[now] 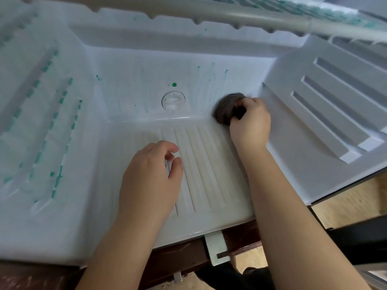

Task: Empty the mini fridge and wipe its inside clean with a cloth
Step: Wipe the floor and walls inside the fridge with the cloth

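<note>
Fridge [31, 227] inside fills the view. Right hand [250, 124], at 3 o'clock from centre, grips a dark cloth [225, 110] pressed against the back wall [134, 80]. Left hand [150, 176], at 6 o'clock, is loosely curled and holds nothing, over the ribbed floor [209, 164].

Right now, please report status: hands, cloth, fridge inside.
Right hand grips dark cloth at back right corner. Left hand open on ribbed floor. Green spots on back wall not yet wiped.

Likely home, mini fridge [129, 65], wooden floor [347, 208]
</note>
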`<state>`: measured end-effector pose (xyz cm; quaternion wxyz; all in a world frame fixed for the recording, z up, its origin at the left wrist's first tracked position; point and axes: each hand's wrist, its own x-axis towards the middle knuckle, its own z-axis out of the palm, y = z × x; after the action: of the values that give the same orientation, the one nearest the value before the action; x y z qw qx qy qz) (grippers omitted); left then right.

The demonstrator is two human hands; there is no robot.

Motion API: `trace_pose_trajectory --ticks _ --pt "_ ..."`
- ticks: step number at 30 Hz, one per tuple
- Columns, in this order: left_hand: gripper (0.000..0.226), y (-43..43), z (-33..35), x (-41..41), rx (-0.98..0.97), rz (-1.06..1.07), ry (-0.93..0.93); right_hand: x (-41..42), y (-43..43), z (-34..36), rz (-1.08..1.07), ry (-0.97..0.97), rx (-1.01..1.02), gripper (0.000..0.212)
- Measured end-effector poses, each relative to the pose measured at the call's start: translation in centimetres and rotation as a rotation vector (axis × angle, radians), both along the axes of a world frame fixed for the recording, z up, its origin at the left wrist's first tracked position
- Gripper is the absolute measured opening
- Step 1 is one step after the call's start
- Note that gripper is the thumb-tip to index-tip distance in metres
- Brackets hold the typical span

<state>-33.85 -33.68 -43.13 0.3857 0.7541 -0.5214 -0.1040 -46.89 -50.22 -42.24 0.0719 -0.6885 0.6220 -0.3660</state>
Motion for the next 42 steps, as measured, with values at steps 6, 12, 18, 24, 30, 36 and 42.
trace_pose_trajectory --ticks 6,12,18,24,30,36,42 --pt "0.019 -0.1 0.1 0.3 0.016 -0.01 0.018 0.8 0.0 2.9 0.091 -0.099 -0.074 0.032" --pt "0.017 -0.1 0.1 0.7 0.019 -0.019 0.036 1.8 -0.4 3.1 0.038 -0.235 -0.168 0.02" --pt "0.017 0.0 0.3 0.8 0.037 -0.028 0.056 1.4 -0.4 -0.1 0.03 -0.129 0.013 0.022" --pt "0.017 0.1 0.7 0.9 0.048 -0.029 0.052 2.1 -0.1 3.2 0.102 -0.34 -0.098 0.021" --pt "0.017 0.2 0.9 0.9 0.073 -0.035 0.047 2.3 0.2 1.7 0.139 -0.158 -0.114 0.022" --pt "0.021 0.5 1.5 0.3 0.092 -0.047 0.007 1.9 1.1 0.6 0.139 0.018 0.092 0.032" --pt "0.022 0.5 1.9 0.2 0.098 -0.043 -0.002 2.9 1.9 1.0 0.139 0.139 0.157 0.042"
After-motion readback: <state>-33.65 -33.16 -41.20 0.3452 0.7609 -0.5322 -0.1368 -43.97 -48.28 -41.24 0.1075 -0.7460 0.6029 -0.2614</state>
